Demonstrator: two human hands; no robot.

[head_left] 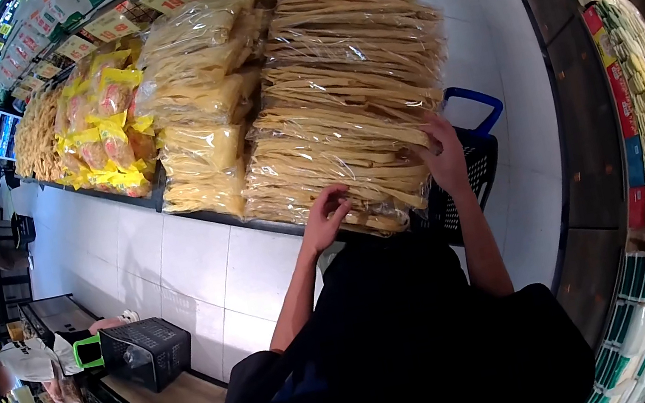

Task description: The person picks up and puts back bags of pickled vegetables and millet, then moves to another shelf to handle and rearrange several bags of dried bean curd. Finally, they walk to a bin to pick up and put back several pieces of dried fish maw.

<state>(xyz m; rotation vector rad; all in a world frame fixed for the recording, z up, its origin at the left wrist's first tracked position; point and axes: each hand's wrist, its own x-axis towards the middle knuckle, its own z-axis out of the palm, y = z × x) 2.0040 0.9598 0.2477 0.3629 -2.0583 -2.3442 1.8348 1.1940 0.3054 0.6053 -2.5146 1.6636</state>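
Observation:
Clear plastic packs of long, pale yellow-brown dried sticks (351,67) lie in stacked rows on the display. My left hand (329,211) is at the front edge of the nearest pack (354,183), its thumb and fingers curved and apart. At that pack's right end is my right hand (440,150), fingers bent against the plastic; whether they grip it is hard to tell. Another column of packs (198,158) lies to the left.
Yellow-labelled bags (107,127) are further left. A black basket with a blue handle (475,110) stands right of the display. At lower left, a person (27,361) is near a dark basket (146,353). Shelves of packs (640,119) line the right side.

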